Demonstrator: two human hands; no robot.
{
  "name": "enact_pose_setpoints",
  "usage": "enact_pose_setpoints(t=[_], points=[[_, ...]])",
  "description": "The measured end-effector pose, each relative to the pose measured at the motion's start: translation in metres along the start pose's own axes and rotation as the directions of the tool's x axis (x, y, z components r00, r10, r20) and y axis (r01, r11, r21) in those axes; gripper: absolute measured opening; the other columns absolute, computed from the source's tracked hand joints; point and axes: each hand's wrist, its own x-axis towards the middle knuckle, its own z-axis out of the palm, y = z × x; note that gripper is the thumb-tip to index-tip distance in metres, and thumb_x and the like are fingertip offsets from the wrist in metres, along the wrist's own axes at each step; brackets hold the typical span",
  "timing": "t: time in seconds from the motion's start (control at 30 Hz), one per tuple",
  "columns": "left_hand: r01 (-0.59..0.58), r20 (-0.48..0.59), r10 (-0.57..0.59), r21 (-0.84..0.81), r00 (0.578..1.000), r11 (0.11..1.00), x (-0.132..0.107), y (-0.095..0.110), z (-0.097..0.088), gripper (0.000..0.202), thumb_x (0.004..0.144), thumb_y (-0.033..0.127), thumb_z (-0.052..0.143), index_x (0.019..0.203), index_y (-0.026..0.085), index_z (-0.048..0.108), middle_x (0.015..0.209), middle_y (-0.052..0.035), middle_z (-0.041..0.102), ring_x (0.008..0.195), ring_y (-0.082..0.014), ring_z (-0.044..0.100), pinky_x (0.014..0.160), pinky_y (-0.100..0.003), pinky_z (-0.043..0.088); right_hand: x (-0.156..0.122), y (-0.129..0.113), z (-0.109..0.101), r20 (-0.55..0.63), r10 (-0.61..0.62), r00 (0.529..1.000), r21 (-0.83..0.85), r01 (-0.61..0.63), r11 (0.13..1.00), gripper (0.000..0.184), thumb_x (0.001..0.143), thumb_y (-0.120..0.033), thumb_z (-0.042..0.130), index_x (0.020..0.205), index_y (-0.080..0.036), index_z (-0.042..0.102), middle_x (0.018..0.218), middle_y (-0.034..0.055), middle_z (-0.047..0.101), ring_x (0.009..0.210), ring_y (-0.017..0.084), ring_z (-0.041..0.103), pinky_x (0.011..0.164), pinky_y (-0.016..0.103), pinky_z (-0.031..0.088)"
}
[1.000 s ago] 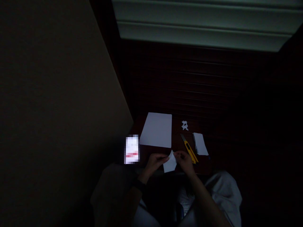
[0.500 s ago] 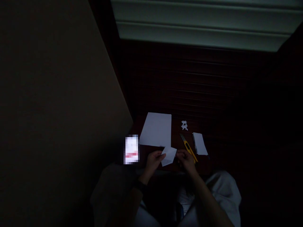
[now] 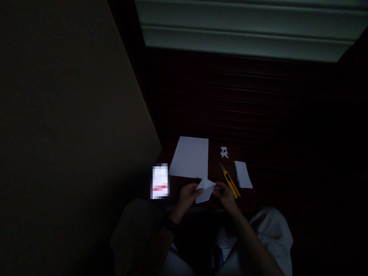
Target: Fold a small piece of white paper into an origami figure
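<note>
A small folded white paper (image 3: 205, 191) is held up over the near edge of a dark table. My left hand (image 3: 188, 195) pinches its left side, thumb on top. At its right edge, the fingers of my right hand (image 3: 225, 194) are closed on the paper, their tips partly hidden in shadow. A yellow utility knife (image 3: 229, 183) lies just beyond my right hand, its blade end pointing away from me. Behind the folded piece lies a large white sheet of paper (image 3: 190, 157).
Small folded paper pieces (image 3: 224, 152) sit towards the back of the table. A stack of white paper (image 3: 243, 174) lies at the right. A bright, pixelated screen (image 3: 160, 181) is at the left, near the wall (image 3: 86, 115). The room is very dark.
The folded paper has turned slightly, and a crease now shows across its upper right part. My right hand has shifted a little to the left with the paper's edge.
</note>
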Motion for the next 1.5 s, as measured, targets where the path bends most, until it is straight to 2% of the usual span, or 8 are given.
enact_pose_setpoints(t=[0.23,0.47,0.63,0.77,0.93,1.2,1.37,1.5], points=[[-0.028,-0.069,0.027,-0.017,0.997,0.999,0.002,-0.005,0.002,0.031,0.065,0.036,0.066,0.083,0.012,0.063,0.083,-0.0095,0.068,0.076,-0.0209,0.063,0.066,-0.028,0.049,-0.003,-0.005,-0.004,0.091,0.001,0.996,0.058,-0.007,0.998,0.056,0.064,-0.035,0.067,0.112,-0.020,0.044,0.069,-0.0010,0.061,0.048,0.012,0.055,0.039,0.019,0.041],[-0.079,-0.139,0.080,0.017,0.987,0.997,0.002,-0.001,0.004,0.033,0.066,0.036,0.065,0.089,0.012,0.062,0.090,-0.0095,0.067,0.080,-0.0206,0.062,0.070,-0.029,0.049,-0.007,-0.015,-0.002,0.146,0.047,0.988,0.002,-0.048,0.999,0.041,0.075,-0.045,0.054,0.104,-0.016,0.054,0.063,0.0014,0.063,0.045,0.012,0.056,0.037,0.019,0.039],[-0.044,-0.065,0.048,0.066,0.997,0.997,0.000,0.000,0.003,0.032,0.066,0.037,0.064,0.086,0.012,0.063,0.083,-0.0082,0.068,0.074,-0.0201,0.062,0.064,-0.027,0.048,-0.008,-0.006,0.003,0.120,0.038,0.992,-0.132,-0.022,0.991,0.032,0.073,-0.045,0.057,0.079,-0.014,0.060,0.051,0.0000,0.060,0.039,0.010,0.050,0.037,0.018,0.036],[-0.019,0.004,0.019,0.110,1.000,0.994,-0.002,0.001,0.002,0.032,0.067,0.039,0.063,0.081,0.011,0.065,0.076,-0.0068,0.068,0.069,-0.0198,0.061,0.058,-0.025,0.047,-0.006,-0.003,0.002,0.134,0.026,0.991,-0.104,-0.012,0.995,0.032,0.069,-0.043,0.062,0.082,-0.015,0.061,0.054,-0.0004,0.061,0.042,0.011,0.053,0.039,0.018,0.038],[-0.039,0.034,0.036,0.077,0.999,0.996,-0.003,0.001,0.004,0.031,0.067,0.038,0.063,0.082,0.010,0.064,0.079,-0.0071,0.068,0.073,-0.0205,0.061,0.062,-0.027,0.047,-0.004,-0.010,-0.001,0.129,0.092,0.987,0.011,-0.095,0.995,0.042,0.075,-0.051,0.049,0.092,-0.014,0.060,0.057,0.0013,0.061,0.043,0.012,0.055,0.036,0.019,0.037],[-0.067,0.065,0.064,0.045,0.996,0.997,-0.004,0.003,0.003,0.029,0.071,0.037,0.061,0.084,0.011,0.062,0.079,-0.0064,0.066,0.070,-0.0181,0.060,0.059,-0.025,0.046,-0.004,-0.007,0.005,0.131,-0.026,0.991,-0.127,0.042,0.991,0.032,0.066,-0.039,0.065,0.090,-0.017,0.062,0.059,-0.0011,0.060,0.049,0.012,0.054,0.047,0.021,0.041],[-0.010,0.083,0.010,-0.007,0.996,1.000,-0.005,0.011,-0.002,0.043,0.070,0.038,0.061,0.104,0.013,0.057,0.090,-0.0083,0.065,0.076,-0.0193,0.061,0.061,-0.026,0.047,-0.004,-0.005,-0.001,0.160,0.008,0.987,-0.116,0.011,0.993,0.031,0.067,-0.039,0.064,0.087,-0.016,0.064,0.057,-0.0018,0.058,0.045,0.010,0.049,0.042,0.020,0.037],[-0.005,0.086,0.006,-0.010,0.996,1.000,-0.005,0.012,-0.003,0.040,0.068,0.037,0.064,0.099,0.013,0.055,0.080,-0.0055,0.065,0.068,-0.0161,0.061,0.057,-0.023,0.046,-0.004,-0.005,-0.004,0.188,0.039,0.981,-0.107,-0.019,0.994,0.032,0.066,-0.038,0.064,0.090,-0.017,0.063,0.056,-0.0031,0.055,0.042,0.009,0.046,0.038,0.019,0.034]])
